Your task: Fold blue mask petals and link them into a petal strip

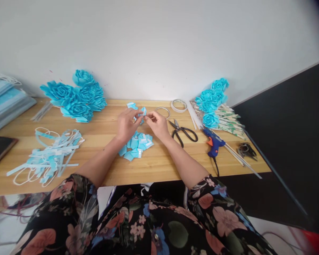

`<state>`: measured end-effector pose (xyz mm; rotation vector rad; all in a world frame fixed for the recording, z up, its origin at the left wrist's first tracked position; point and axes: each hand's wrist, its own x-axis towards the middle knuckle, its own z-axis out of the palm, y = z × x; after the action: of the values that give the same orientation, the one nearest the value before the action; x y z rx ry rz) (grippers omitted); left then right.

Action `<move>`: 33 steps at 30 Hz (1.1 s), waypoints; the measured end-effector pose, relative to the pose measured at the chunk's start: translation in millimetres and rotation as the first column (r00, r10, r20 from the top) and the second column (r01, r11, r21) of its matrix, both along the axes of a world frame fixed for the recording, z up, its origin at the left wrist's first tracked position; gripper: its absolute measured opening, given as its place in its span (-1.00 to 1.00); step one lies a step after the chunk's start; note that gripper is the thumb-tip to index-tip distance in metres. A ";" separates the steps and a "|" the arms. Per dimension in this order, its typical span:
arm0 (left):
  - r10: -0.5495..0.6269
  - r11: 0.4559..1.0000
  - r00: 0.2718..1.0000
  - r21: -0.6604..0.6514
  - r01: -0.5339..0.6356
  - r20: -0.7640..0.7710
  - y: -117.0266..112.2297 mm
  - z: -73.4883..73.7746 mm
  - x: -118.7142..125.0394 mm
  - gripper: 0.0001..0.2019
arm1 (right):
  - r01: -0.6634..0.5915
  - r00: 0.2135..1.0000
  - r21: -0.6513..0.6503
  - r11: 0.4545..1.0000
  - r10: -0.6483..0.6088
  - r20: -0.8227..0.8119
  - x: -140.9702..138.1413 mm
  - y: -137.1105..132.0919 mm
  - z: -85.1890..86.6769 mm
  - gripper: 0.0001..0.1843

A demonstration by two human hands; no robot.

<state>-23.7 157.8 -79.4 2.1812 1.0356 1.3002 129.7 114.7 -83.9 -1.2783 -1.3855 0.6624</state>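
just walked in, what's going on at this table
A person's left hand and right hand meet at the fingertips over a small blue piece. A loose pile of similar pieces lies nearer the person. One cluster of blue artificial roses sits to the left, another cluster to the right, near open scissors and a blue glue gun.

Close to the table (162,163), your head camera looked forward and down past your left hand (126,124) and right hand (158,124).
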 end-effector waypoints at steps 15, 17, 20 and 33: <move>-0.027 0.999 1.000 -0.030 0.027 0.006 1.7 -2.8 -0.2 -0.85 | -0.014 1.000 0.023 1.000 0.014 -0.010 0.6 1.4 0.4 -0.84; -0.017 0.999 1.000 -0.034 0.017 0.001 2.2 -3.3 -0.5 -0.86 | -0.014 1.000 0.018 1.000 0.014 -0.023 -0.1 1.0 0.4 -0.82; -0.009 0.999 1.000 -0.033 0.009 0.002 2.1 -3.4 -0.8 -0.87 | -0.012 0.999 0.017 1.000 0.012 -0.036 -0.6 0.4 0.1 -0.80; 0.031 0.998 0.996 0.052 -0.027 -0.089 0.1 -3.8 -1.0 -0.83 | 0.005 0.999 0.080 0.997 -0.008 0.043 -0.4 0.6 -3.4 -0.86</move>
<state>-24.6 157.9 -83.1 2.2895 1.0831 1.2640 129.3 115.2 -87.3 -1.2394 -1.4285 0.5727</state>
